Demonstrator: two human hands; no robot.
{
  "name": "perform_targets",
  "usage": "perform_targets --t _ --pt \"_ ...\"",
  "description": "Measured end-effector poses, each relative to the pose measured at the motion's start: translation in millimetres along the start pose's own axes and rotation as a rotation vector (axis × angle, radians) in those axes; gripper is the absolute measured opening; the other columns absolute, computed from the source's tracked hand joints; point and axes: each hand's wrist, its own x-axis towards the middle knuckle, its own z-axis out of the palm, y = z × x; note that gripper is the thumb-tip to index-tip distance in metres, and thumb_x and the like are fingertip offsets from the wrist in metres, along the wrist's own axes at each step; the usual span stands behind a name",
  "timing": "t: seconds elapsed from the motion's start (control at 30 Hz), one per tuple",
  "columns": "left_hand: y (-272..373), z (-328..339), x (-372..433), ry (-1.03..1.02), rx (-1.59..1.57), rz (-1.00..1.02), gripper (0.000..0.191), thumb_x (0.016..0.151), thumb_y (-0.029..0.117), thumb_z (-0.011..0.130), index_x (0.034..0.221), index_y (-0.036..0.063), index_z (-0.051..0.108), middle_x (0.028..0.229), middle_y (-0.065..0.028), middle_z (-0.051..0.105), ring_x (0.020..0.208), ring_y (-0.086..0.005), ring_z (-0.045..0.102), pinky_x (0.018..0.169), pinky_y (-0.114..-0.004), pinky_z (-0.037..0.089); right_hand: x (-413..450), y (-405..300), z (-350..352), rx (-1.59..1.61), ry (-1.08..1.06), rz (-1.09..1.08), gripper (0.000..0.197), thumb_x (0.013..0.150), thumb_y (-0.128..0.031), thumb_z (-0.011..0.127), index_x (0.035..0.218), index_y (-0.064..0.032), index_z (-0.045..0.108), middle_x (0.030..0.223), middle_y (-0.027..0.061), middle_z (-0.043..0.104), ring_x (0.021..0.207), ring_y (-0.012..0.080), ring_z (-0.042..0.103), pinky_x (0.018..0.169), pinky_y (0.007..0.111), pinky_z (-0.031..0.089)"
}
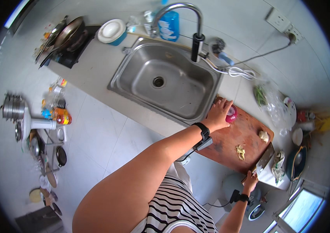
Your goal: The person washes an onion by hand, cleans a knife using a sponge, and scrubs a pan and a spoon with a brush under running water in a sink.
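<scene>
My left hand [219, 114] is at the sink-side end of a wooden cutting board [226, 145], thumb and forefinger around a round magenta-red thing with a pale top [231, 113], apparently a red onion. At the board's far right edge, my right hand [250, 181] grips what looks like a cleaver [264, 158]. Its wide blade lies along that edge, and the hand partly covers the handle. A pile of pale yellow pieces [240, 152], perhaps sliced ginger, lies on the board. Near the upper right corner is a whitish lump [263, 136], perhaps garlic or ginger.
A steel sink [165, 81] with a curved faucet [198, 32] borders the board. Behind the board lie green vegetables [259, 95] in a plastic bag and a white cable [240, 72]. A cloth [278, 167] is at right. Pans [70, 32] stand on the stove at upper left.
</scene>
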Motion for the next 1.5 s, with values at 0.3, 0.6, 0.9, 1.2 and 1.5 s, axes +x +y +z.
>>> perform_targets --t 0.3,0.6,0.9,1.2,1.5 --pt "-9 -49 -63 0.145 -0.13 -0.064 0.02 0.07 0.017 0.074 0.075 0.0066 0.058 0.093 -0.0081 0.058 0.092 -0.0285 0.055 0.079 -0.039 0.046 -32 -180 -48 0.57 0.048 -0.537 0.02 0.081 -0.013 0.066 0.073 0.0016 0.056 0.083 0.0082 0.055 0.078 0.0213 0.052 0.074 0.032 0.042" --pt "-28 -140 -156 0.221 0.012 -0.172 0.047 0.085 0.039 0.061 0.118 0.0076 0.053 0.125 -0.0183 0.049 0.117 -0.0343 0.046 0.097 -0.04 0.04 -139 -332 19 0.648 -0.628 -0.954 0.068 0.08 -0.017 0.069 0.137 0.0007 0.036 0.139 0.0199 0.04 0.13 0.0314 0.036 0.107 0.036 0.03" --pt "-111 -235 -217 0.219 0.005 -0.277 0.064 0.089 0.044 0.054 0.138 0.0091 0.034 0.142 -0.0215 0.032 0.131 -0.0367 0.032 0.106 -0.042 0.032 -227 -405 26 0.377 -0.763 -0.892 0.073 0.084 -0.04 0.063 0.139 -0.0033 0.033 0.142 0.0213 0.035 0.133 0.0316 0.031 0.109 0.037 0.026" --pt "-227 -366 -272 0.379 -0.016 -0.355 0.06 0.087 0.037 0.06 0.135 0.0069 0.04 0.138 -0.0192 0.04 0.127 -0.0322 0.04 0.103 -0.037 0.036 -316 -574 104 0.356 -0.723 -1.076 0.07 0.086 -0.037 0.062 0.138 -0.0009 0.033 0.139 0.0228 0.039 0.131 0.0326 0.035 0.107 0.036 0.029" --pt "-293 -455 -296 0.454 -0.119 -0.519 0.061 0.089 0.041 0.056 0.138 0.0095 0.037 0.142 -0.0195 0.034 0.129 -0.0353 0.036 0.103 -0.04 0.035 -275 -766 266 0.223 -0.359 -1.281 0.073 0.081 -0.043 0.064 0.136 -0.0024 0.036 0.14 0.0225 0.035 0.13 0.039 0.032 0.106 0.042 0.029"
